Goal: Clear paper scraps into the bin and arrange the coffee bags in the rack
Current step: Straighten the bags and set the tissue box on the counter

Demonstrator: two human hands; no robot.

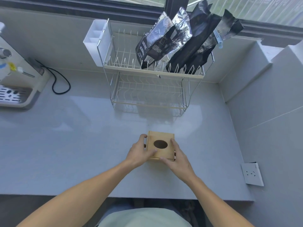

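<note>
A square wooden box bin point(164, 136) with an oval hole in its lid sits on the grey counter point(82, 145) in front of me. My left hand point(140, 153) grips its left side, thumb on the lid. My right hand point(177, 155) holds its right side and near corner. Several dark and silver coffee bags point(177, 41) stand leaning in the right half of the top tier of a two-tier wire rack point(127, 63) at the back. No paper scraps show on the counter.
A white cutlery holder point(96, 40) hangs on the rack's left end. A coffee machine point(14, 76) with a black cable point(60, 81) stands at the left. A wall with a socket point(252, 174) runs along the right. A window is behind the rack.
</note>
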